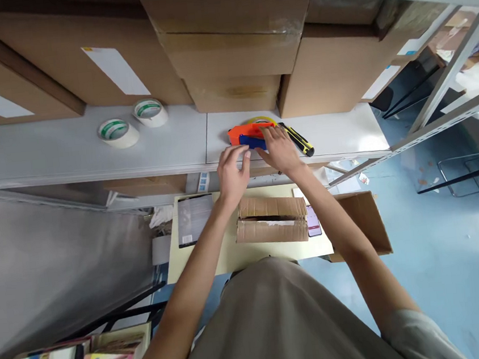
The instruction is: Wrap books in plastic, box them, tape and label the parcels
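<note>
An orange and blue tape dispenser (241,132) lies at the shelf's front edge. My right hand (280,149) reaches over its right end, fingers bent onto it. At its lower left, my left hand (233,174) has its fingers curled, with the thumb and fingertips meeting the blue part's edge. What the fingertips press on is partly hidden. Behind the dispenser shows part of a yellow ring (264,119), perhaps a tape roll. Just right of my right hand lies a yellow and black utility knife (297,139).
Two tape rolls (150,113) stand left on the grey shelf (167,147), with cardboard boxes (230,55) behind. Below are a cream table (226,261), a closed carton (273,232), a phone (313,222) and a dark-edged flat packet (195,221). An open box (361,221) sits right.
</note>
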